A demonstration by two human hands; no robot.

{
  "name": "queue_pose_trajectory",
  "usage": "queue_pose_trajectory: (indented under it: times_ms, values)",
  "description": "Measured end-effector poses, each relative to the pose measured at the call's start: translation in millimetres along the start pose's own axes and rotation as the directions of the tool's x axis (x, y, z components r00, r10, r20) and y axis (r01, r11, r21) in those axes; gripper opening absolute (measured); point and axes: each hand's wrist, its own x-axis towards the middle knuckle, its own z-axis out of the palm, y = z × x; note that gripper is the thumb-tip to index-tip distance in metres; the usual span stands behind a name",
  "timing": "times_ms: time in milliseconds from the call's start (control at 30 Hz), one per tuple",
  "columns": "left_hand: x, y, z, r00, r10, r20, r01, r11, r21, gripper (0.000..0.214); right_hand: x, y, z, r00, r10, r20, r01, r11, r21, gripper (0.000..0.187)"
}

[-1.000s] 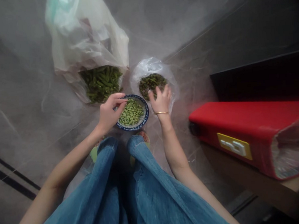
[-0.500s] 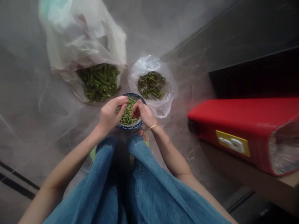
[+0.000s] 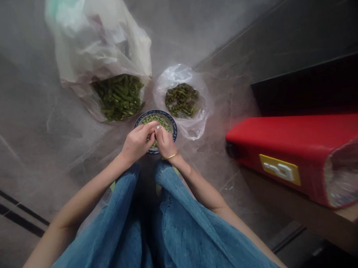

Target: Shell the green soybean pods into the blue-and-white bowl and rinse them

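My left hand (image 3: pixel 138 142) and my right hand (image 3: pixel 165 141) meet at the fingertips above a blue-and-white patterned bowl (image 3: pixel 174 128). Both are closed in a pinch, and whatever lies between the fingers is too small or hidden to make out. Shelled green beans (image 3: pixel 163 121) fill much of the bowl, partly covered by my hands. Just beyond the bowl to the left, green bean pods (image 3: pixel 120 97) lie in the mouth of a large white plastic bag (image 3: pixel 107 53). To the right, darker opened-looking pods (image 3: pixel 181 99) sit inside a small clear plastic bag (image 3: pixel 206 104).
Grey marbled floor tiles (image 3: pixel 46 150) surround the bowl and bags. On the right, a red padded object (image 3: pixel 288 137) with a yellow label rests on a wooden ledge (image 3: pixel 295 207). My knees in blue jeans (image 3: pixel 184 214) are close below the bowl.
My hands were apart over the bowl; now their fingertips have come together. The right hand has moved left and nearer to me. Bowl and bags remain in place.
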Motion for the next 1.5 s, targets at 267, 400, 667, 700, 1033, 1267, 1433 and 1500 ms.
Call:
queue_pose_trajectory:
  times_ms: [267,400,667,700,1033,1267,1433,1500]
  values:
    - [11,4,-14.9,0.896,-0.41,0.171,0.443,0.85,-0.285,0.028,2,3,1,0.986,-0.11,0.122,0.113,0.993,-0.015,0.045]
    - [18,-2,-19.8,0.778,-0.562,0.283,0.619,0.606,-0.5,0.036,7,0,-7,0.961,-0.142,0.239,0.13,0.989,0.065,0.038]
    - [18,0,-18.6,0.743,-0.621,0.249,0.642,0.557,-0.526,0.036,11,5,-6,0.959,-0.025,0.283,-0.065,0.95,0.305,0.032]
    - [17,2,-18.5,0.769,-0.597,0.228,0.618,0.604,-0.503,0.035,11,6,-6,0.952,0.019,0.306,-0.137,0.919,0.371,0.032]
    - [17,3,-18.2,0.893,-0.43,0.131,0.447,0.819,-0.36,0.033,15,3,-13,0.893,0.154,0.423,-0.377,0.769,0.517,0.026]
    - [12,5,-17.1,0.965,-0.258,0.045,0.262,0.954,-0.146,0.027,13,-4,-12,0.872,0.131,0.471,-0.453,0.58,0.677,0.028]
    - [12,3,-16.8,0.937,-0.346,0.054,0.349,0.918,-0.185,0.028,13,-5,-13,0.86,0.182,0.476,-0.482,0.593,0.645,0.028]
    - [10,1,-15.3,0.961,-0.276,0.027,0.277,0.947,-0.162,0.025,14,-6,-13,0.851,0.207,0.482,-0.498,0.611,0.616,0.028]
